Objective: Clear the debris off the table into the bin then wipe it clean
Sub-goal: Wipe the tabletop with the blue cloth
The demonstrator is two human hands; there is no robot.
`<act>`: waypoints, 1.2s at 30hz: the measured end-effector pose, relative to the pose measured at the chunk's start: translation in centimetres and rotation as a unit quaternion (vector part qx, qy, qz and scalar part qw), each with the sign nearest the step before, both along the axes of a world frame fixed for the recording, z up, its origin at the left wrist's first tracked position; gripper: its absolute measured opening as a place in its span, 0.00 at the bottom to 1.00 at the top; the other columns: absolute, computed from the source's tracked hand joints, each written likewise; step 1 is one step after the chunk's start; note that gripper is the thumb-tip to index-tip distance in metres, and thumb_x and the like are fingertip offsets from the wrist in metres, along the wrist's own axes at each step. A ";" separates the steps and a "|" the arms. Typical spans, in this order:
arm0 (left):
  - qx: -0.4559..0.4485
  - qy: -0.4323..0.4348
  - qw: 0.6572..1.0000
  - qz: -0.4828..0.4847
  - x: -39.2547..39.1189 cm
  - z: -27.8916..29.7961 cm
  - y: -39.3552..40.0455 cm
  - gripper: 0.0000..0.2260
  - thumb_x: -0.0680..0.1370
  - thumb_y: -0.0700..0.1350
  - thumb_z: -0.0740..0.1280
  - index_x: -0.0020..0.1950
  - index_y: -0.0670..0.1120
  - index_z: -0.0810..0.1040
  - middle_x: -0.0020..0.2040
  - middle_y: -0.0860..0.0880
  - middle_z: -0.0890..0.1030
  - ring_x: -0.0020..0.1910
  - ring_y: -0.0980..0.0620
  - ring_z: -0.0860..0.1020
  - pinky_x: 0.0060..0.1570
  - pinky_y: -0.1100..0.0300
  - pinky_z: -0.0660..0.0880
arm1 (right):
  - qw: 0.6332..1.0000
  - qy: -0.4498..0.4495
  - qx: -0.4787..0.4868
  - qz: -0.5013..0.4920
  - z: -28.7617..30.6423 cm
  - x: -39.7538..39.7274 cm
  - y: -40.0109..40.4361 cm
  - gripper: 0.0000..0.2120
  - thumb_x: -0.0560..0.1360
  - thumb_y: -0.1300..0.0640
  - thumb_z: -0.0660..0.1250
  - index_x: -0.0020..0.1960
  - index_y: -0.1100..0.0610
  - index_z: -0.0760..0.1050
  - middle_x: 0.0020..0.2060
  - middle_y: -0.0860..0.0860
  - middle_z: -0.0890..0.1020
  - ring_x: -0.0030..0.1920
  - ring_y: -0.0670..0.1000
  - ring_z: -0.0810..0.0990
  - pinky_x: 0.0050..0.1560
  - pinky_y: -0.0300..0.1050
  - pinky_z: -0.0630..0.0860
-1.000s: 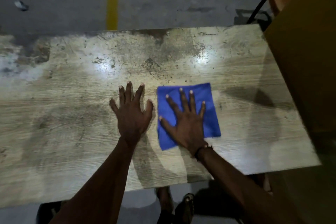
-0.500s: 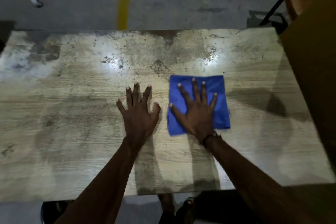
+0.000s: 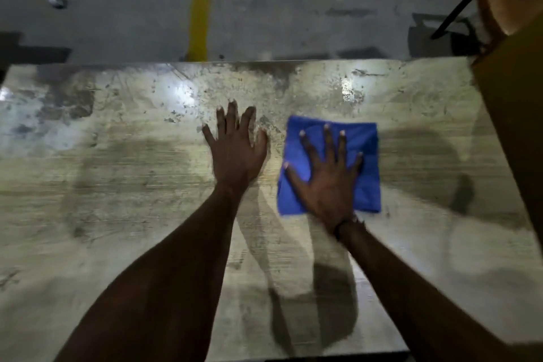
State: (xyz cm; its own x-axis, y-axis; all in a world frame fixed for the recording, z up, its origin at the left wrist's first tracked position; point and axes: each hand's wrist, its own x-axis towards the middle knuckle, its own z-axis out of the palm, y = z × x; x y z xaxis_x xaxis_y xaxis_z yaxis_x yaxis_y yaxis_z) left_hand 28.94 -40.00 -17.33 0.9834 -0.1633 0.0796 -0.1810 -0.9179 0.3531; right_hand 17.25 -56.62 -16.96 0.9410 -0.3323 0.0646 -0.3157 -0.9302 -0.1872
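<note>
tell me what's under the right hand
The right hand lies flat, fingers spread, on a folded blue cloth, which rests on the table. The tabletop beneath the cloth is hidden.

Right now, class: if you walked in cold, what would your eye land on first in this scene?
The bright blue cloth jumps out first, lying right of centre on the pale table with the right hand spread flat on top of it. Beside it, the left hand presses bare on the tabletop, fingers splayed. Beyond both hands, dark grimy speckles and glare spots mark the table's far side.
</note>
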 end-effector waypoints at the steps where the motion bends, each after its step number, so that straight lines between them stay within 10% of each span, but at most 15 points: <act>1: 0.001 0.003 1.000 0.004 0.1 0.2 0.0 0.28 0.82 0.61 0.55 0.82 0.56 0.65 0.86 0.47 0.57 0.85 0.42 0.53 0.79 0.29 0.49 | 0.999 0.010 0.011 0.038 0.2 -1.7 1.0 0.37 0.78 0.24 0.53 0.84 0.36 0.54 0.87 0.49 0.48 0.86 0.57 0.45 0.78 0.73 0.45; 13: -0.005 0.024 1.000 0.014 0.0 0.8 -0.3 0.28 0.83 0.61 0.57 0.83 0.57 0.63 0.87 0.49 0.53 0.86 0.44 0.49 0.79 0.30 0.47 | 0.995 0.010 0.032 -0.097 0.1 10.9 -5.9 0.39 0.77 0.22 0.50 0.84 0.37 0.56 0.86 0.50 0.52 0.85 0.61 0.49 0.77 0.78 0.47; 21: -0.004 0.027 1.000 0.013 0.2 0.6 -0.2 0.27 0.83 0.60 0.59 0.82 0.57 0.64 0.87 0.50 0.54 0.86 0.44 0.50 0.79 0.30 0.49 | 0.997 0.024 0.019 0.068 0.4 1.6 0.6 0.37 0.78 0.25 0.57 0.83 0.35 0.56 0.86 0.46 0.48 0.86 0.55 0.43 0.80 0.72 0.47; 30: 0.008 0.023 1.000 0.019 0.2 0.9 -0.5 0.28 0.82 0.61 0.58 0.83 0.58 0.63 0.87 0.50 0.53 0.86 0.45 0.49 0.80 0.31 0.48 | 0.996 0.005 0.010 -0.093 -0.6 14.5 -5.6 0.38 0.78 0.23 0.49 0.84 0.37 0.56 0.86 0.51 0.53 0.85 0.61 0.50 0.78 0.78 0.48; 36: 0.013 0.015 1.000 0.023 0.2 0.6 -0.4 0.28 0.82 0.61 0.58 0.83 0.58 0.64 0.87 0.50 0.54 0.86 0.45 0.50 0.80 0.32 0.49 | 0.997 -0.013 0.005 0.079 -0.9 9.7 -5.1 0.36 0.78 0.24 0.55 0.83 0.35 0.57 0.86 0.46 0.52 0.86 0.56 0.49 0.79 0.73 0.49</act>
